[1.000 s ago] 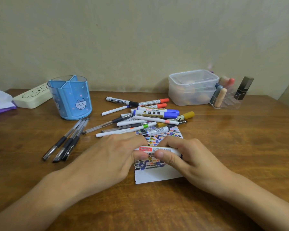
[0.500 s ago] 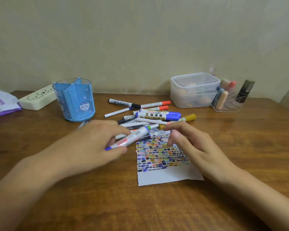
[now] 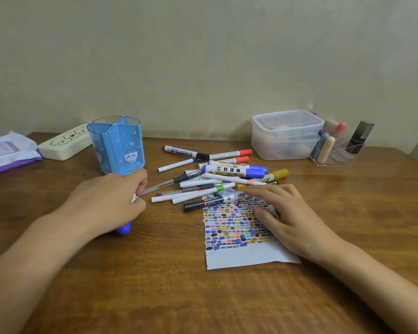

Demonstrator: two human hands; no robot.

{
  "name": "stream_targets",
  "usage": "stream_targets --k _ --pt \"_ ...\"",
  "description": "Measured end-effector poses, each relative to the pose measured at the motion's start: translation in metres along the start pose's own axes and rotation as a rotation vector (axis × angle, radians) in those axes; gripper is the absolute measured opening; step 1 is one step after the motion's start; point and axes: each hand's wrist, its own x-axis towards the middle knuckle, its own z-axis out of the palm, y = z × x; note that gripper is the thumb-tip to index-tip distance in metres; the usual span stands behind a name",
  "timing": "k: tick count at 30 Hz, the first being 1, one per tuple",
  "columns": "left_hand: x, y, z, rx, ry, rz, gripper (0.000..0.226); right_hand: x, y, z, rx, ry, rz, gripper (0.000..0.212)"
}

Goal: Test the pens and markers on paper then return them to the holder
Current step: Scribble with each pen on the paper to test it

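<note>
Fingers of the left hand grasping a blue-capped marker, cap pointing to 6 o'clock.
Blue holder stands upright just beyond, at 12 o'clock from that nearer hand. Right hand lies flat, fingers released, on the swatched paper; untested pen pile at its 11 o'clock on the worktop.

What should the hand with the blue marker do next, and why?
Probably lift the blue-capped marker and drop it into the blue holder. The left hand grips it just in front of the holder, its cap is on, and the paper already carries rows of test marks.
</note>
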Motion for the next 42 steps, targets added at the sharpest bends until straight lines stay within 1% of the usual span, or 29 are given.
stream_targets --k 3,7,10,13,17,19,23,27,29,35,42 --pt "0.002 -0.001 0.002 0.007 0.02 0.017 0.016 0.001 0.003 0.002 -0.027 -0.019 -0.013 0.044" --pt "0.004 -0.004 0.004 0.006 0.024 0.026 0.016 0.002 0.006 0.003 -0.05 0.016 -0.021 0.045" --pt "0.006 -0.007 0.007 -0.022 0.028 0.024 0.02 0.002 0.007 0.004 -0.054 0.02 -0.022 0.044" --pt "0.01 -0.011 0.013 -0.02 0.035 0.012 0.033 0.002 0.007 0.004 -0.056 0.026 -0.025 0.04" --pt "0.016 -0.018 0.018 0.012 0.018 -0.017 0.064 0.002 0.008 0.005 -0.053 0.068 -0.05 0.025" --pt "0.017 -0.021 0.019 -0.013 -0.016 -0.029 0.07 0.002 0.009 0.005 -0.03 0.074 -0.042 0.019" --pt "0.019 -0.022 0.018 -0.036 -0.062 -0.001 0.07 0.002 0.008 0.004 -0.01 0.09 -0.026 0.02" --pt "0.02 -0.022 0.018 -0.044 -0.083 0.002 0.07 0.003 0.006 0.002 -0.055 0.069 -0.01 0.025" --pt "0.02 -0.022 0.019 -0.053 -0.085 0.001 0.071 0.003 0.006 0.002 -0.059 0.063 0.002 0.024" --pt "0.021 -0.021 0.021 -0.067 -0.067 -0.001 0.073 0.002 0.006 0.002 -0.016 0.119 0.02 0.017" --pt "0.02 -0.021 0.021 -0.071 -0.066 -0.012 0.074 0.003 -0.002 -0.003 0.101 0.17 0.045 0.011"
